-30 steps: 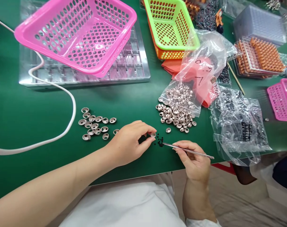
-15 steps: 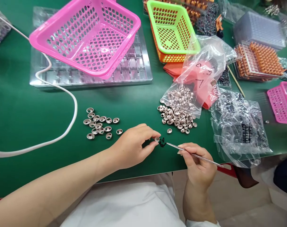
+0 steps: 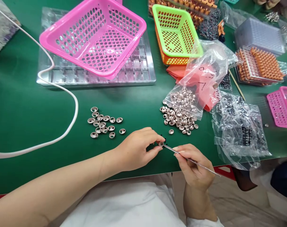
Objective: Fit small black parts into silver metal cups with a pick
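Between thumb and fingertips, my left hand (image 3: pixel 138 149) pinches a small silvery metal cup (image 3: pixel 161 144) just above the green table. My right hand (image 3: pixel 196 164) grips a thin metal rod-like tool (image 3: pixel 192 160), probably one arm of tweezers or a pick; its kind is not clear. The tool's tip reaches the opening of the cup. Several tiny black pieces (image 3: pixel 165 140) lie right behind the left fingertips, partly hidden by them. Left of my left hand, several similar metal cups (image 3: pixel 102 125) are spread out with their openings up. A larger heap of such cups (image 3: pixel 178 116) spills from a clear bag.
A pink basket (image 3: pixel 103 67) rests on a clear plastic tray (image 3: pixel 143 71). Behind the heap stand a green basket (image 3: pixel 177 52) and a marked clear bag (image 3: pixel 209 69). A white cable (image 3: pixel 73 104) curves at left. Bagged black parts (image 3: pixel 246 135) and orange parts (image 3: pixel 267 63) lie right.
The tool's tip has moved from the black pieces to the opening of the cup. My hands have come closer together, and the left hand has shifted slightly right. The view has shifted a little.
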A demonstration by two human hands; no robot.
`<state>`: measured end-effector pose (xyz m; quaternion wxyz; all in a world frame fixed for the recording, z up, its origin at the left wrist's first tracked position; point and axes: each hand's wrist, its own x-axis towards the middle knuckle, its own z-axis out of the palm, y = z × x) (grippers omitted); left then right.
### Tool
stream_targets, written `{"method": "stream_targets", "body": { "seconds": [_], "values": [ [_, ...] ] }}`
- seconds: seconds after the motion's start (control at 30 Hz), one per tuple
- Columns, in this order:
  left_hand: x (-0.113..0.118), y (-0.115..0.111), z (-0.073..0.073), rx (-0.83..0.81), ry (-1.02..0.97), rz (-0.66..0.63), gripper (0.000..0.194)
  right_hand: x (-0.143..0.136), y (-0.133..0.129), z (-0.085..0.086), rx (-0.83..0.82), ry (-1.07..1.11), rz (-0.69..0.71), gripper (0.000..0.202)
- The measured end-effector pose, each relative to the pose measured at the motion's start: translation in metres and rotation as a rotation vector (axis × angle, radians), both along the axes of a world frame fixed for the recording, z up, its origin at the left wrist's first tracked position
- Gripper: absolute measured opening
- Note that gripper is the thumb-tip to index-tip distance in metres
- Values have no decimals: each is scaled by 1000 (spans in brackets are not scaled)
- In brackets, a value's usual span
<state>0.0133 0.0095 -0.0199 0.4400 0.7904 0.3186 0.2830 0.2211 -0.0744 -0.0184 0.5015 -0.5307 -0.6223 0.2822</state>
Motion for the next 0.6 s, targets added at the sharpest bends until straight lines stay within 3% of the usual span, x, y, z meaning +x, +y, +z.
{"method": "stream_targets", "body": {
  "seconds": [0.6],
  "values": [
    [0, 0, -1, 20, -2, -6, 14, 0, 2, 8, 4, -92, 48, 35]
  ]
}}
